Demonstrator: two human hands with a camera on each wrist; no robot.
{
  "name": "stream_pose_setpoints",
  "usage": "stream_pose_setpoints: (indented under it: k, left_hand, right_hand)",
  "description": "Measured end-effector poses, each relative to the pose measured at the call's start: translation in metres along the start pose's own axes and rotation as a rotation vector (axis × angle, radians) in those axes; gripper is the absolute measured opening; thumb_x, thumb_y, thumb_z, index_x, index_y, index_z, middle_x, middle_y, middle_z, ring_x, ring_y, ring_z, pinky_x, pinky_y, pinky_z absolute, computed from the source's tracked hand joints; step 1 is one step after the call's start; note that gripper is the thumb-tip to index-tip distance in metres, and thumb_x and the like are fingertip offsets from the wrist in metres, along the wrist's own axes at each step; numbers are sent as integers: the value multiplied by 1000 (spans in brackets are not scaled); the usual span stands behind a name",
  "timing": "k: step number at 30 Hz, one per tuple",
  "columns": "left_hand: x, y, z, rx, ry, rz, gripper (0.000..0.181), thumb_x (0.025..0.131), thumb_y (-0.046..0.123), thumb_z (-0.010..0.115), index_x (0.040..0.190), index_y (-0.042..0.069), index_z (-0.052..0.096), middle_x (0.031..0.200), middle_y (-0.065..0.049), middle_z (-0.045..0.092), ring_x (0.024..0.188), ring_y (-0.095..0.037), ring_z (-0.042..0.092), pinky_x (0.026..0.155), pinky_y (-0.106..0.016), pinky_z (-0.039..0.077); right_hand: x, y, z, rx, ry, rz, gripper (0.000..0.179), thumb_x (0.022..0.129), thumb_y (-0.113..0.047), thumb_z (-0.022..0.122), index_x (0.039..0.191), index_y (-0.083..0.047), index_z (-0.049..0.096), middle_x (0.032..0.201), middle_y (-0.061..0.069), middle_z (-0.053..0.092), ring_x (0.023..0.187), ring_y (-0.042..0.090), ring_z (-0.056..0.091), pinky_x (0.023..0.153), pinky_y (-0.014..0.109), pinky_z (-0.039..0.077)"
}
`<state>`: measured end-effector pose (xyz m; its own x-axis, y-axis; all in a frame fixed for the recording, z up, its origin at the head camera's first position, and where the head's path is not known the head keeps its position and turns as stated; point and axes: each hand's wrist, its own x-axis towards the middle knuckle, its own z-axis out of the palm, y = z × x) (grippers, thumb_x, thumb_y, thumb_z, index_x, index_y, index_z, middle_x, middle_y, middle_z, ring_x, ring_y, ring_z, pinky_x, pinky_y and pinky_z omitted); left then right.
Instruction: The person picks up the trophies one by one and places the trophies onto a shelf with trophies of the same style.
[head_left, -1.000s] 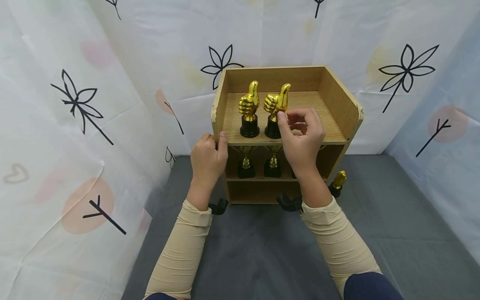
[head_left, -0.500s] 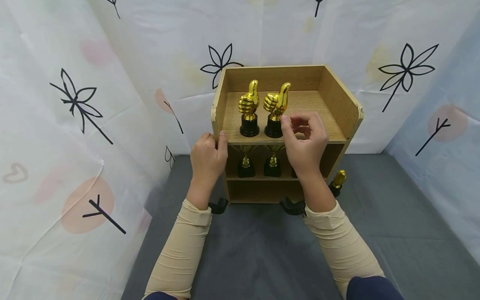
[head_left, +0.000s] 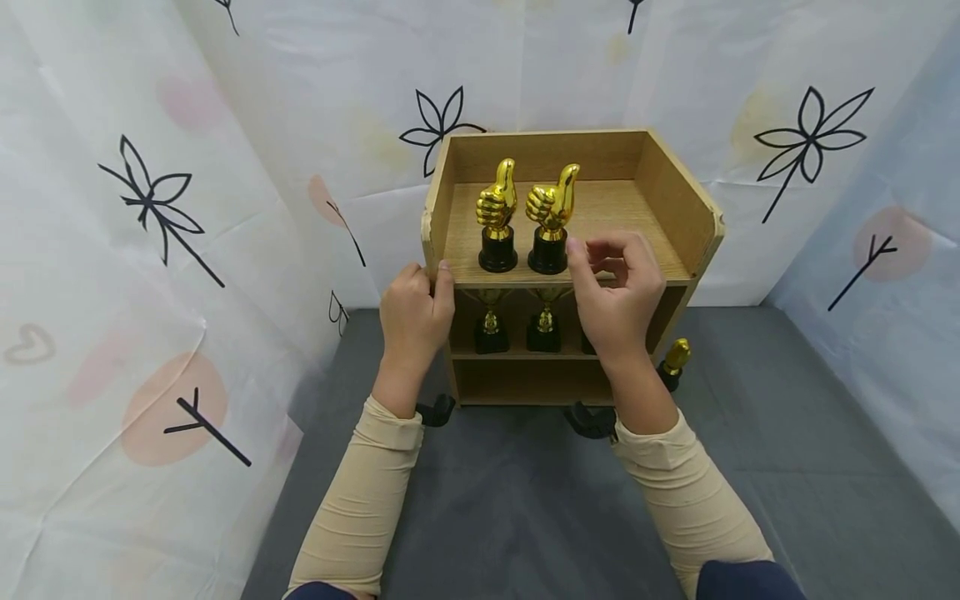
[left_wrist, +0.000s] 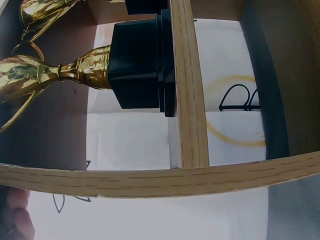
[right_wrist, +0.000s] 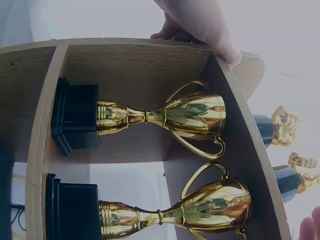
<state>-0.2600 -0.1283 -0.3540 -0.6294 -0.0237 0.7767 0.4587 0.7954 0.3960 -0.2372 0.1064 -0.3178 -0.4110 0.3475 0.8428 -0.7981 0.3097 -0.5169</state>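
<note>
Pale wooden three-tier shelf unit (head_left: 678, 196): stands on the grey cloth-covered bench (head_left: 517, 508), its top tier open above and walled at the back and sides.
Top tier: a glossy gold thumbs-up trophy with a round black base (head_left: 497, 212) stands upright on the shelf unit's left half; a second gold thumbs-up trophy with a round black base (head_left: 551, 210) stands upright just beside it, toward the shelf unit's centre.
Left hand (head_left: 415, 308): at the shelf unit's left front edge, its grip clasped around the wooden side.
Right hand (head_left: 621, 292): before the shelf unit's top tier, right of centre, its grip released, thumb and fingers loosely curved just beside the second trophy's base.
Middle tier: two gold two-handled cup trophies on black bases, one at the shelf unit's left (head_left: 491, 329), one near its centre (head_left: 543, 329); a third black base (head_left: 588, 343) shows partly behind the right hand.
Bench, right of the shelf unit: another gold-topped trophy with a black base (head_left: 675, 360).
Behind the shelf unit: a white cloth backdrop printed with black flower outlines (head_left: 337, 92).
</note>
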Motion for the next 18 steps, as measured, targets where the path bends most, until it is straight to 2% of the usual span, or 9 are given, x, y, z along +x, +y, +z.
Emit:
stream_pose_setpoints:
  k: [7,18]
  left_hand:
    - [-1,1,-1,-2,-10,-10,59,110,31,46,54,12,42,61,-8,39,48,-23,33,46,-37,29]
    - [-1,1,-1,-7,-24,-16,60,111,31,45,55,10,45,63,-11,45,47,-25,36,45,-37,29]
  right_hand:
    - [-4,2,-6,-20,11,-15,21,90,-10,81,91,8,71,88,23,66,78,10,62,73,19,56]
    - [-10,2,-17,-42,20,-6,20,90,-8,82,90,8,71,88,22,67,79,12,62,72,21,55]
